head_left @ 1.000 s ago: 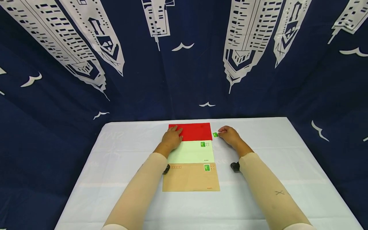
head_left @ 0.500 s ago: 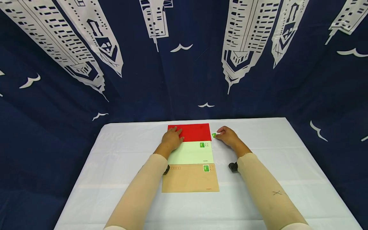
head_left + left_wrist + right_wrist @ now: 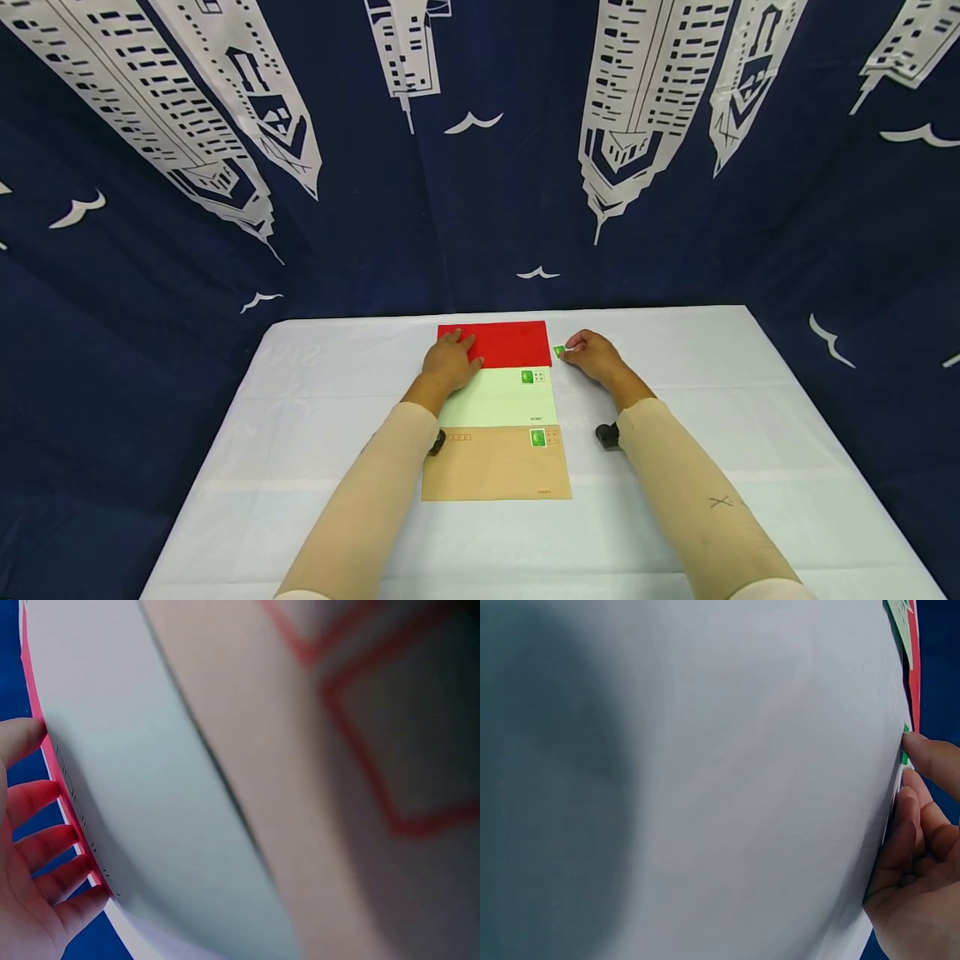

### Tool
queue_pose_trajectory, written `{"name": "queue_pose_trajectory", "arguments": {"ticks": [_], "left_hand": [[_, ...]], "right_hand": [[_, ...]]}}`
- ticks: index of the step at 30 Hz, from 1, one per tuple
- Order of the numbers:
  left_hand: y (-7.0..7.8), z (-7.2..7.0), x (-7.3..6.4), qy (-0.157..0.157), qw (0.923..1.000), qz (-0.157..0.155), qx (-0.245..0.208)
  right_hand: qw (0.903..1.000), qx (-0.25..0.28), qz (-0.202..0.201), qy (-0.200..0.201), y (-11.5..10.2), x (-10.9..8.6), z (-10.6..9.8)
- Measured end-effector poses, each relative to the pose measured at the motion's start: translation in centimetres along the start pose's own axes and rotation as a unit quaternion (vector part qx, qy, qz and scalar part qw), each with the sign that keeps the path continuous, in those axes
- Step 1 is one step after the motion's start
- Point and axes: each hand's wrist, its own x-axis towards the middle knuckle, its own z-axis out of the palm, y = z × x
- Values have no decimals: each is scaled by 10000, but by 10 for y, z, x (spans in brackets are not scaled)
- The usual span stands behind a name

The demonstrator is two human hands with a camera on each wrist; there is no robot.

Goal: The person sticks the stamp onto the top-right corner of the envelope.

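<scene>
My left hand (image 3: 447, 365) lies with fingers spread over the left part of the red envelope (image 3: 513, 343), holding it down. In the left wrist view those fingertips (image 3: 69, 834) rest on the red strip. Right of the envelope, my right hand (image 3: 596, 354) pinches a small green stamp (image 3: 558, 352) between thumb and index finger. The right wrist view shows the stamp (image 3: 905, 758) as a green sliver beside the thumb, the other fingers curled in. Below the red envelope are a pale green envelope (image 3: 498, 398) and a brown envelope (image 3: 495, 471), each bearing a green stamp at upper right.
A white cloth (image 3: 300, 467) covers the table. Behind its far edge hangs a dark blue curtain (image 3: 375, 225) with white buildings and birds. A black wrist camera (image 3: 608, 436) sits at the right wrist.
My right hand has shifted slightly left with the stamp, and its thumb now covers more of the stamp's edge. The left hand stays in place on the red envelope.
</scene>
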Motion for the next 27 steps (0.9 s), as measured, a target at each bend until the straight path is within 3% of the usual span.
{"name": "queue_pose_trajectory", "arguments": {"ticks": [11, 27], "left_hand": [[1, 1, 2, 34, 10000, -42, -80], [0, 5, 1, 105, 9997, -120, -210]], "right_hand": [[9999, -36, -143, 51, 0, 0, -1], [9999, -47, -32, 99, 2, 2, 2]]}}
